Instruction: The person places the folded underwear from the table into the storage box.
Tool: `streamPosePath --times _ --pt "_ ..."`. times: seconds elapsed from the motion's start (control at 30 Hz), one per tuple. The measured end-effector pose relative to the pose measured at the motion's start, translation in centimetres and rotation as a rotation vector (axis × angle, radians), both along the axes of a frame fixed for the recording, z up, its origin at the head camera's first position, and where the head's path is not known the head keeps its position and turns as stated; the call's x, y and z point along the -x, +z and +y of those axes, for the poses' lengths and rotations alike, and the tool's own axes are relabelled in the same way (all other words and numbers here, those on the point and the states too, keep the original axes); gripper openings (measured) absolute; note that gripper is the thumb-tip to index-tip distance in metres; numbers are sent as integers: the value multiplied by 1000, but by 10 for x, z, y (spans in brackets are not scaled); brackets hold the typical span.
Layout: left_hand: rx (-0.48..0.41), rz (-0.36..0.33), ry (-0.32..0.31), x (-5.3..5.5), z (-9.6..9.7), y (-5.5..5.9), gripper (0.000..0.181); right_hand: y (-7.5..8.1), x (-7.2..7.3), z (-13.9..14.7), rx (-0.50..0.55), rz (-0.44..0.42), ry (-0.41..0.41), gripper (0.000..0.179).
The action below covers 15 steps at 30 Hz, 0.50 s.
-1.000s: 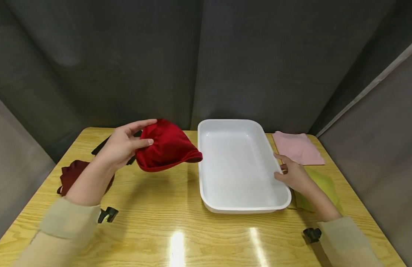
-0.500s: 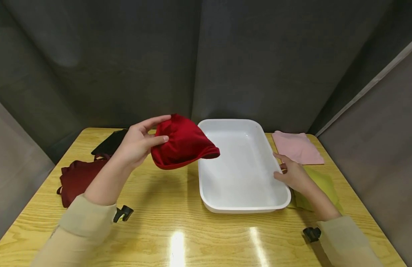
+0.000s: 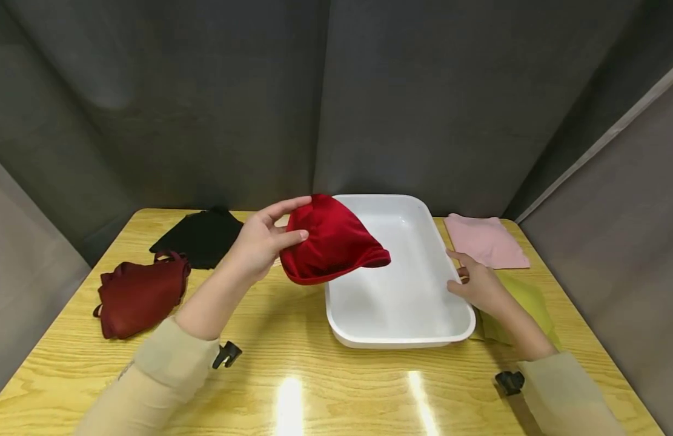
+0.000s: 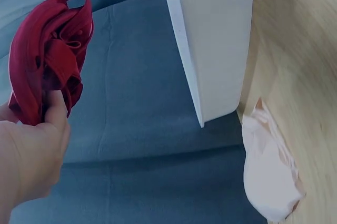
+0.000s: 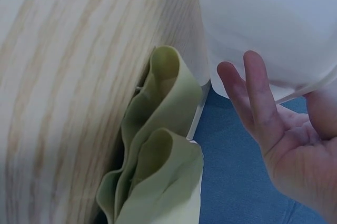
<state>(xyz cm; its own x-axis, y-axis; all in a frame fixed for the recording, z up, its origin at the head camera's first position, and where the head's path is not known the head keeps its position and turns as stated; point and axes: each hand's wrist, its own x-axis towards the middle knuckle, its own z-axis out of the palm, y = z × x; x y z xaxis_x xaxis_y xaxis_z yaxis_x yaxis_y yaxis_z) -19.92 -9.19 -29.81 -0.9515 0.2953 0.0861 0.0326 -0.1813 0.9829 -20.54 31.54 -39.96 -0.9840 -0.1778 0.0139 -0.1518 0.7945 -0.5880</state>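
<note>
My left hand (image 3: 260, 242) pinches a folded red bra (image 3: 336, 242) between thumb and fingers. The bra is held in the air, overlapping the left side of a white tray (image 3: 391, 303) in the head view. Its inner folds and a loop at the top of the red bra (image 4: 50, 56) show in the left wrist view. My right hand (image 3: 478, 284) grips the tray's right rim. In the right wrist view the right hand (image 5: 284, 134) has its thumb behind the rim and two fingers along the outer wall. The tray's bare inside shows in the head view.
Left on the wooden table (image 3: 260, 393) lie a maroon garment with strap loops (image 3: 142, 293) and a black folded garment (image 3: 200, 239). A pale folded garment (image 4: 268, 176) lies left of the tray. Right of it are a pink cloth (image 3: 486, 242) and a yellow-green folded cloth (image 3: 527, 303).
My left hand has carried the red bra rightward, from beside the tray to over its left edge, uncovering the black and maroon garments. The right hand and the tray have stayed put.
</note>
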Motion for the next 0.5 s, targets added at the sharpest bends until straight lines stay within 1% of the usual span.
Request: streamPosePath --times 0.3,0.5 --pt "-41 21 -27 3 26 -13 53 2 -2 -1 -4 5 6 67" --pt "-12 13 -42 5 41 -25 52 1 0 0 -18 8 3 67"
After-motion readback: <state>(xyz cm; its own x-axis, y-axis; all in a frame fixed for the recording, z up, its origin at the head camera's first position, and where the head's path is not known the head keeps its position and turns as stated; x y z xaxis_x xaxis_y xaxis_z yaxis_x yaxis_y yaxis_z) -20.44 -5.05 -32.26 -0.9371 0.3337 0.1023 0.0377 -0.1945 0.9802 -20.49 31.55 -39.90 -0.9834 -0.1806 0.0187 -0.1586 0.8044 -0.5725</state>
